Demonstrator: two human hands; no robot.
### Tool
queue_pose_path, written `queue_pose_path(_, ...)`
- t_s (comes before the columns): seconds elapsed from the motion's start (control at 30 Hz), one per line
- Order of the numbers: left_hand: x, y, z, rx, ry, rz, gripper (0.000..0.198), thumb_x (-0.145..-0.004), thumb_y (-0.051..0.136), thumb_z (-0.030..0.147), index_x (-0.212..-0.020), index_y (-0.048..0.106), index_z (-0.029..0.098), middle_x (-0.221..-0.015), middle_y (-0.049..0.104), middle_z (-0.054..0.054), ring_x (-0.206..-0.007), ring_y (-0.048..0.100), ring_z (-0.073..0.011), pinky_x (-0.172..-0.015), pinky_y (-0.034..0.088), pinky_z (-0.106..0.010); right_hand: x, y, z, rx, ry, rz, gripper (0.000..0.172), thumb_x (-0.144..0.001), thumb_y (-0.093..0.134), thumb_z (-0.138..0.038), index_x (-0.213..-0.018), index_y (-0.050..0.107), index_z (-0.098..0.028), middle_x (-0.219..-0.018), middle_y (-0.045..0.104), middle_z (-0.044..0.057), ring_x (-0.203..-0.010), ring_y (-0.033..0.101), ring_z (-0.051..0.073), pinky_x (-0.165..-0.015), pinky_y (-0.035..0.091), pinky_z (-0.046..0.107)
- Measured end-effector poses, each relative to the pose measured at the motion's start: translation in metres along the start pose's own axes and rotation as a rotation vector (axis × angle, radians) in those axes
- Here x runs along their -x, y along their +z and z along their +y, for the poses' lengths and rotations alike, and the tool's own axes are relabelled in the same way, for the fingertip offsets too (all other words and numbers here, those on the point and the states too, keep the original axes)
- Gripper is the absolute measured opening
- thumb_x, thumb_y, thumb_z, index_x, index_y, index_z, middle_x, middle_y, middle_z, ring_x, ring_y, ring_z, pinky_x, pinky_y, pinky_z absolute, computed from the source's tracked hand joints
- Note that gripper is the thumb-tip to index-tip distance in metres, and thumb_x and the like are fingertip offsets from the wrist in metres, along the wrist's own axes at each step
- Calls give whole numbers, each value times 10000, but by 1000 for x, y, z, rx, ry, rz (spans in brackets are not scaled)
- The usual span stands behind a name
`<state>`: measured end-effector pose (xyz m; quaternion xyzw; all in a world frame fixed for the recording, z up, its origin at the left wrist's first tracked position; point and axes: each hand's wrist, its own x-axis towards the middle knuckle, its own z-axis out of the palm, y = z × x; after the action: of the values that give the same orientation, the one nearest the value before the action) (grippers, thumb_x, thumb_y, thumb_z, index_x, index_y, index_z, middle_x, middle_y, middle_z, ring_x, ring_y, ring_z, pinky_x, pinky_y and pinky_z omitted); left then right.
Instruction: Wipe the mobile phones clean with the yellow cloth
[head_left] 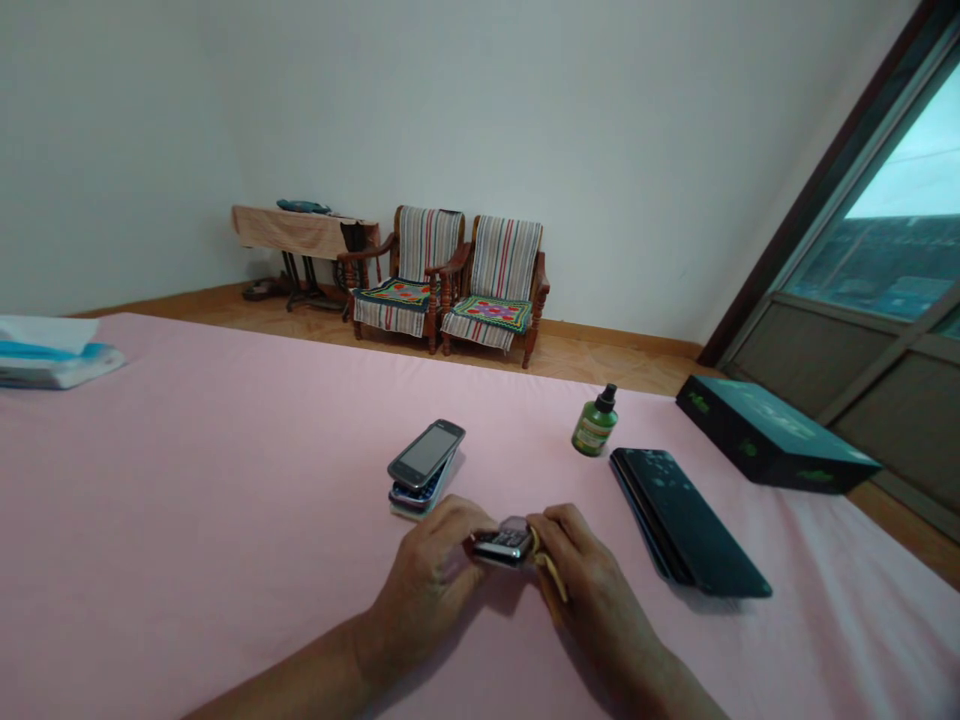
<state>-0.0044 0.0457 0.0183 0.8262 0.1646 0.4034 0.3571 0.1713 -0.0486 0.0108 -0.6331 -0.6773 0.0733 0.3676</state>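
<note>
Both my hands meet low in the middle of a pink-covered table (pixel 187 480). My left hand (pixel 431 580) curls its fingers round the left end of a small silver keypad phone (pixel 504 541). My right hand (pixel 577 575) is closed on the phone's right end, with a yellowish cloth (pixel 551 575) tucked under its fingers. Just beyond my left hand lies a small stack of phones (pixel 422 468), the top one dark-screened and tilted.
A green spray bottle (pixel 595 423) stands right of centre. Beside it lies a stack of dark tablets (pixel 686 515), and a dark box (pixel 772 432) sits at the table's right edge. A tissue pack (pixel 52 352) lies far left. Two striped armchairs (pixel 450 285) stand by the wall.
</note>
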Motion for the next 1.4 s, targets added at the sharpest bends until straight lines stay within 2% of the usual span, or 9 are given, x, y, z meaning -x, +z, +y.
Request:
queue_pose_path(0.27, 5, -3, -4, -104, 142, 73, 102, -896, 581, 125, -959, 602, 202, -808, 622, -45, -738, 616, -193, -665, 494, -274, -3, -3, 16, 24, 42, 146, 320, -859, 462, -40, -1066, 642, -204, -906, 596, 67, -777, 623, 182, -697, 529, 290)
queue_pose_path(0.33, 6, -4, -5, -173, 185, 36, 222, -884, 541, 62, -1050, 581, 202, -879, 627, -67, -798, 626, -200, -706, 510, -274, -5, -9, 26, 27, 107, 229, 282, -854, 484, -89, -1064, 642, -190, -882, 605, 64, -778, 627, 189, -693, 517, 293)
queue_pose_path(0.43, 8, -4, -6, -284, 171, -111, 308, -860, 484, 2, -1084, 568, 196, -940, 619, -85, -843, 616, -209, -742, 510, -281, -7, -15, 34, 4, 228, 344, 158, -843, 537, -197, -985, 605, -177, -829, 621, 44, -743, 618, 195, -668, 485, 295)
queue_pose_path(0.5, 8, -3, -5, -333, 148, -208, 283, -852, 475, -4, -1033, 576, 188, -921, 610, -80, -816, 602, -208, -725, 501, -284, -7, -16, 36, -30, 287, 334, 65, -844, 555, -249, -866, 572, -190, -768, 607, 19, -692, 596, 185, -631, 454, 283)
queue_pose_path(0.57, 6, -3, -1, -345, 131, -303, 266, -834, 485, -12, -989, 577, 183, -917, 600, -73, -812, 590, -205, -720, 492, -282, -7, -15, 35, -70, 298, 295, 86, -847, 559, -266, -799, 561, -195, -748, 586, 10, -677, 575, 176, -616, 431, 275)
queue_pose_path(0.73, 0, -7, 14, -251, 23, -451, 303, -754, 565, -5, -981, 560, 195, -1016, 565, -65, -921, 561, -208, -809, 482, -282, -6, -5, 33, -143, 295, 263, 106, -866, 549, -256, -789, 582, -191, -771, 580, 16, -714, 564, 177, -639, 422, 272)
queue_pose_path(0.97, -4, -8, 8, -210, -60, -421, 629, -605, 784, 164, -1168, 507, 195, -1203, 518, -106, -1128, 475, -301, -1020, 395, -440, -6, -2, 24, -180, 217, 279, 127, -900, 528, -256, -832, 609, -187, -816, 588, 35, -749, 568, 182, -662, 425, 276)
queue_pose_path(1.13, 0, -5, -6, -238, -139, -438, 1103, -604, 829, 261, -1480, 165, 169, -1518, 277, -177, -1373, 272, -349, -1146, 232, -497, -17, -9, 13, -159, 176, 206, 138, -896, 533, -247, -837, 639, -183, -803, 603, 48, -758, 586, 196, -669, 440, 286)
queue_pose_path(1.4, -1, 1, -14, -233, -149, -413, 1135, -600, 836, 289, -1505, 155, 215, -1495, 364, -150, -1346, 344, -356, -1125, 268, -512, -46, 7, 23, -74, 85, 96, 133, -827, 567, -96, -747, 624, -186, -761, 558, 27, -711, 552, 176, -624, 411, 267)
